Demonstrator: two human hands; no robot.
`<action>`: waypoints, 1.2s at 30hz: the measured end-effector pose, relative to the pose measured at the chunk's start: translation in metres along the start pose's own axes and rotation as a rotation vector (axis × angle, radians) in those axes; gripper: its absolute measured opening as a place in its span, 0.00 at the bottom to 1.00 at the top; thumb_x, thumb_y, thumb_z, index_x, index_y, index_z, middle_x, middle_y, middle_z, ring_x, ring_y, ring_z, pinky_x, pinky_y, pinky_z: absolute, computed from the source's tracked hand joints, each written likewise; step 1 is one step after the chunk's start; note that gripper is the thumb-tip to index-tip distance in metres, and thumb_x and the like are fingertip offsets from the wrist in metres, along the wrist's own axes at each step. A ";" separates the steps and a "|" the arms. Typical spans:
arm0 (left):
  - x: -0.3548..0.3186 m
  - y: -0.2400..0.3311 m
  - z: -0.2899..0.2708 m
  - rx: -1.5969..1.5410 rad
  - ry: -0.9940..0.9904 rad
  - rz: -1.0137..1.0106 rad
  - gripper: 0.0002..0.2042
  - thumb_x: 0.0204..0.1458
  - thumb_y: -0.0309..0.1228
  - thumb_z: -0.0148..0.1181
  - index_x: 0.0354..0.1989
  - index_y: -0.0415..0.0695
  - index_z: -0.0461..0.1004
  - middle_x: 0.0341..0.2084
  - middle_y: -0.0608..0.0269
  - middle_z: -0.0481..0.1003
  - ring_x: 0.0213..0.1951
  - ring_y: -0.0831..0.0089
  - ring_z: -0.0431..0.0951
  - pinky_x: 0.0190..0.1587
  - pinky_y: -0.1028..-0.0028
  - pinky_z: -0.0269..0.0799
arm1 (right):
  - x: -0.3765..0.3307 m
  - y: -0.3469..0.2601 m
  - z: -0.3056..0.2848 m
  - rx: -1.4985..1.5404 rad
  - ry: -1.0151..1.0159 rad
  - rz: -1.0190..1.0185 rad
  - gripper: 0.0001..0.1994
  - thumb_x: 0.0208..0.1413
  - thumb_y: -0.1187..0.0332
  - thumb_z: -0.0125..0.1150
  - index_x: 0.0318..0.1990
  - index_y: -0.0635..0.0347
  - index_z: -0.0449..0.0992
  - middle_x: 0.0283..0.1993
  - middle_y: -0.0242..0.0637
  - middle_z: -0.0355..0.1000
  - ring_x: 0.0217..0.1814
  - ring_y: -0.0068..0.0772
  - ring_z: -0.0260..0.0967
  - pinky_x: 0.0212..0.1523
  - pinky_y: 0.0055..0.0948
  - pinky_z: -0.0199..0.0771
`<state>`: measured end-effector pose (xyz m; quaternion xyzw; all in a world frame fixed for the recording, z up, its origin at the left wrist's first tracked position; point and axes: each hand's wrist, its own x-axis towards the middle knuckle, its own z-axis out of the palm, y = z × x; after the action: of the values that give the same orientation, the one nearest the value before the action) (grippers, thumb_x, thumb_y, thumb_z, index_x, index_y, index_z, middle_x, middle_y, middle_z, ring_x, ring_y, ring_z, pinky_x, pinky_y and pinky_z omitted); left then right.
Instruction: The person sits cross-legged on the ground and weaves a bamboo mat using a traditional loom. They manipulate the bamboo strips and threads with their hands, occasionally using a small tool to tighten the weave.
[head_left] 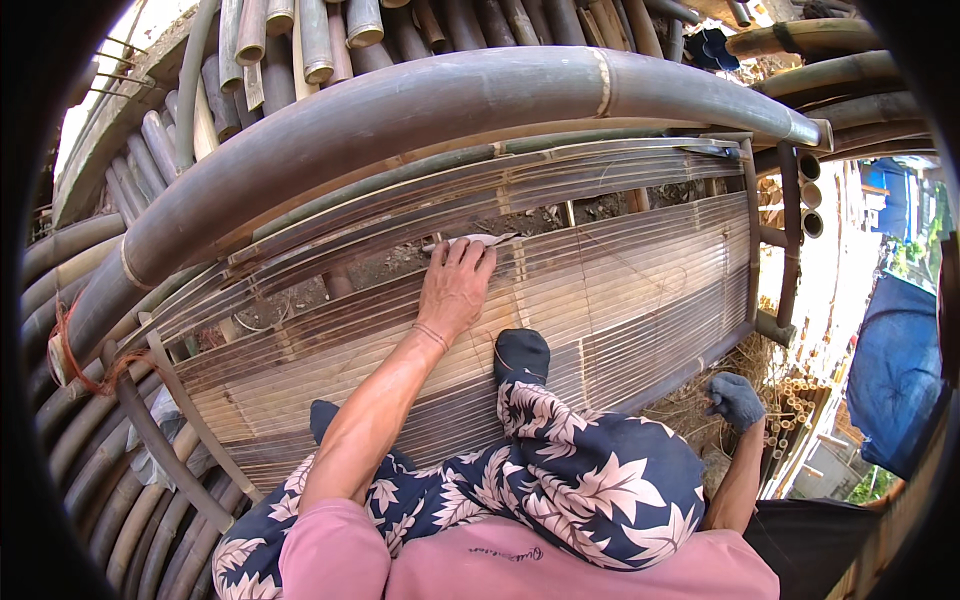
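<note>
Outdoors, amid stacked bamboo poles (300,40), one thick curved pole (420,110) arching over the work. Below it, a woven panel of bamboo slats (620,290), lying flat, knelt upon in patterned trousers (580,480) and dark socks. Left hand (455,285) pressed flat at the panel's upper edge, fingers slightly spread on a loose slat (480,240). Right hand (735,400), gloved, curled shut, off the panel's right edge over straw litter.

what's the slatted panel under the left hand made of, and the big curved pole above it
Slatted panel: looks like split bamboo strips, pale tan and matte, with node marks and darker bands. Big curved pole: seemingly whole bamboo, grey-brown and weathered, with a pale node ring. The left hand presses on the slats.
</note>
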<state>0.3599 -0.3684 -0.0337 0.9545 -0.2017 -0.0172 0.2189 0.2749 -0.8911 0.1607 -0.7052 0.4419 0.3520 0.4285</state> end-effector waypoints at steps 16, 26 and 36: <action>-0.017 0.134 -0.072 -0.408 0.120 0.438 0.06 0.43 0.34 0.55 0.26 0.47 0.72 0.27 0.65 0.68 0.38 0.67 0.72 0.56 0.62 0.65 | 0.047 -0.171 0.358 -0.234 -0.701 -0.135 0.22 0.64 0.51 0.55 0.47 0.64 0.77 0.30 0.36 0.73 0.29 0.26 0.72 0.31 0.30 0.79; -0.022 0.003 -0.049 -0.177 0.087 -0.466 0.18 0.61 0.37 0.53 0.53 0.37 0.72 0.47 0.45 0.72 0.51 0.49 0.72 0.57 0.55 0.66 | 0.057 -0.233 0.347 0.746 -1.090 -0.694 0.16 0.62 0.63 0.55 0.24 0.61 0.74 0.32 0.41 0.77 0.23 0.25 0.65 0.49 0.31 0.77; -0.020 -0.044 -0.016 -0.406 -0.366 -0.729 0.17 0.62 0.45 0.51 0.39 0.47 0.82 0.36 0.50 0.81 0.46 0.50 0.77 0.54 0.53 0.54 | 0.055 -0.183 0.378 -1.176 -0.344 -0.868 0.23 0.62 0.53 0.44 0.32 0.62 0.80 0.34 0.53 0.77 0.38 0.60 0.75 0.44 0.51 0.75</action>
<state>0.3598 -0.3173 -0.0389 0.8821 0.1197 -0.3009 0.3421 0.4199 -0.5187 0.0203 -0.8637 -0.2100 0.4349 0.1442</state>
